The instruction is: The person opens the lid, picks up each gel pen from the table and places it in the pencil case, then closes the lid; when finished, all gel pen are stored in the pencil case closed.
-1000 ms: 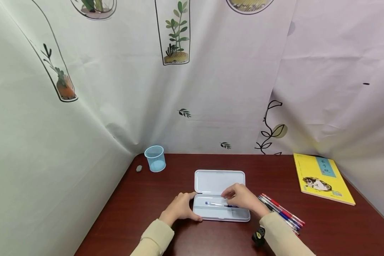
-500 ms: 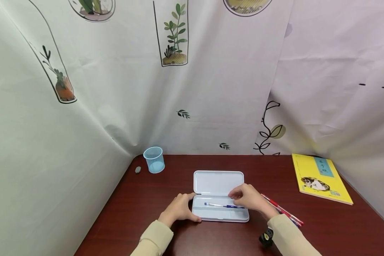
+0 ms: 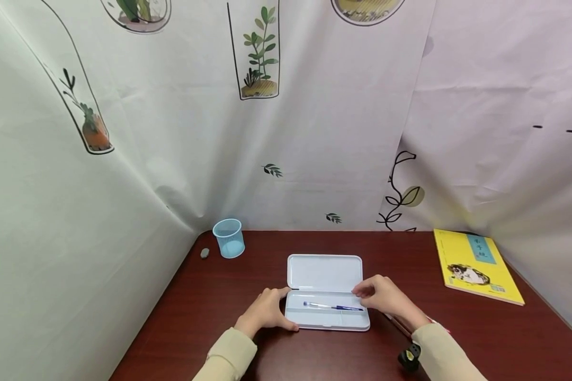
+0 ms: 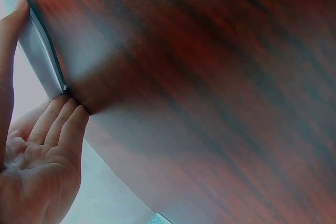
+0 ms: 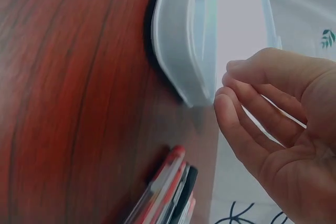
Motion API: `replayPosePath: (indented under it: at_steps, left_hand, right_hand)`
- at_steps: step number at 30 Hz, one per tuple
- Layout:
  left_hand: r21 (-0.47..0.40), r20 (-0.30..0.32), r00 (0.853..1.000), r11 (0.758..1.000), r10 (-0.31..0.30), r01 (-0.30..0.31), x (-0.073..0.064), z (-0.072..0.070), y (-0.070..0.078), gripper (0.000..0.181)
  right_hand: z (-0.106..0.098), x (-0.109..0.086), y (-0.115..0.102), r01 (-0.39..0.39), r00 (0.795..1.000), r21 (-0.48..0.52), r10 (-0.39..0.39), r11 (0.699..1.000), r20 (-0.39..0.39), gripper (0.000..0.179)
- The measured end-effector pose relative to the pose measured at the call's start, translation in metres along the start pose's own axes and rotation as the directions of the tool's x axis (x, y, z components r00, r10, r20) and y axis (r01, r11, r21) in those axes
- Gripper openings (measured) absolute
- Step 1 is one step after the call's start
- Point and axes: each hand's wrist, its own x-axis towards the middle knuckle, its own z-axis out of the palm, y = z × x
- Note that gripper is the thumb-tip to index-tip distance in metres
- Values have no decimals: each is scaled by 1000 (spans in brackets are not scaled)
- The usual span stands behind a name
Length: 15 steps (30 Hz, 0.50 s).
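A white pencil case (image 3: 314,326) lies with its lid (image 3: 325,271) folded back on the table. One blue-and-clear pen (image 3: 333,307) rests lengthwise inside it. My left hand (image 3: 263,311) holds the case's left end, thumb at the front corner and fingers at the hinge side; the left wrist view shows the thumb on the case's edge. Over the right end of the case is my right hand (image 3: 386,296), fingers loosely bent with nothing between them. In the right wrist view its fingertips are right by the case corner (image 5: 184,77).
Several pens (image 5: 168,192) lie right of the case, mostly behind the right forearm in the head view. A blue mesh cup (image 3: 230,241) and a small grey eraser-like piece (image 3: 205,253) are at the back left. A yellow book (image 3: 474,264) lies at the right.
My right hand has moved right along the case, leaving the pen lying inside and more of it showing. The left hand keeps its hold on the case.
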Motion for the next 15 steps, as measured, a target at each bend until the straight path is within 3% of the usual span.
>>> replayPosePath:
  at_steps: [10,15]
  left_hand:
    - [4,-5,1000,1000,7,-7,2,-1,-1,92]
    - [-1,1,1000,1000,1,-1,3,1,-2,93]
  right_hand:
    - [-11,-13,11,-107,994,22,107,994,-25,21]
    - [-20,-22,15,-100,994,6,100,995,-32,21]
